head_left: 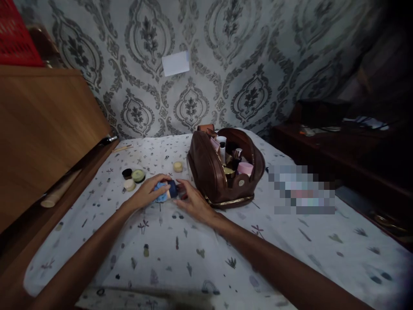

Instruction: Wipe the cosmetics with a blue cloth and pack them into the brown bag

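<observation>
A small blue bottle with a dark cap (166,190) lies between both hands on the patterned white sheet (180,249). My left hand (149,191) is wrapped round its blue body. My right hand (193,199) has its fingers closed on the dark cap end. Just right of the hands stands an unzipped brown leather toiletry bag (209,172) holding several tubes and small bottles. Three small round jars (134,177) sit left of my left hand, and a pale round jar (177,166) lies behind the bottle.
A wooden board (41,133) runs along the left edge, with a pale stick (60,189) lying beside it. A dark side table (338,146) with papers stands at the right. Patterned wallpaper (226,64) is behind. A blurred patch lies right of the bag.
</observation>
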`<state>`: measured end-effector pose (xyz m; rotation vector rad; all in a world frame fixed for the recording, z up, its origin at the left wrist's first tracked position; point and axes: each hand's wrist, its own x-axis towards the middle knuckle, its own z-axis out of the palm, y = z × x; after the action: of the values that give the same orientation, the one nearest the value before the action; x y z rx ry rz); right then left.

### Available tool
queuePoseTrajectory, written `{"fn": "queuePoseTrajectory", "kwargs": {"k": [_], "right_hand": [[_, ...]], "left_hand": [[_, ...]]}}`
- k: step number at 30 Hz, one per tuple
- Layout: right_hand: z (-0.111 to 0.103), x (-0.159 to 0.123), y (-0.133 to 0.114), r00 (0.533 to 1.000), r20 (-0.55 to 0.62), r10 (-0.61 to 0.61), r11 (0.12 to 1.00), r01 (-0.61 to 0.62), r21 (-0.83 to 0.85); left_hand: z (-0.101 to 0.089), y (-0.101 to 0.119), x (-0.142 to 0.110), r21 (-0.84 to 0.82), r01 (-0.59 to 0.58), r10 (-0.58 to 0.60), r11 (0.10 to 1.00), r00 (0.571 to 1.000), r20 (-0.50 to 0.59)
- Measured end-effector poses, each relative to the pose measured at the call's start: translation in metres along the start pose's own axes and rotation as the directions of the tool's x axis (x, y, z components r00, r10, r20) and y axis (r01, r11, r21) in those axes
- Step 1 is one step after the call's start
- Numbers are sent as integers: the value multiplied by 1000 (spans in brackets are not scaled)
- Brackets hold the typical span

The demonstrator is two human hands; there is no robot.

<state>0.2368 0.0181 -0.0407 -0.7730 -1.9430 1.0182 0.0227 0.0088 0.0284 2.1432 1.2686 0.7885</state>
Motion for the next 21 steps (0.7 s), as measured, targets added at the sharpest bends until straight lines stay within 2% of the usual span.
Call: {"fn": "queuePoseTrajectory", "kwargs": {"k": [3,7,13,16,19,21], "right_hand": [[0,1,-1,1000,-2,30,999,-30,-21],[0,2,-2,999,10,-39,998,39,-53],[1,-3,1,996,46,-77,995,79,-59],[1,-6,1,983,41,-177,975,181,-126],[0,-8,-4,957,83,-278,943,288,-166],[0,-8,-7,945,131,-301,929,321,-182]], "left_hand": [[2,4,-2,42,-84,83,996,996,22],[4,8,-4,99,-117,119,988,993,-11],[11,9,1,239,76,-70,968,997,-34],[12,2,8,135,163,-159,977,986,-42],[14,-12,13,-113,246,-245,963,969,19],[16,-21,13,-268,267,-268,926,963,36]]}}
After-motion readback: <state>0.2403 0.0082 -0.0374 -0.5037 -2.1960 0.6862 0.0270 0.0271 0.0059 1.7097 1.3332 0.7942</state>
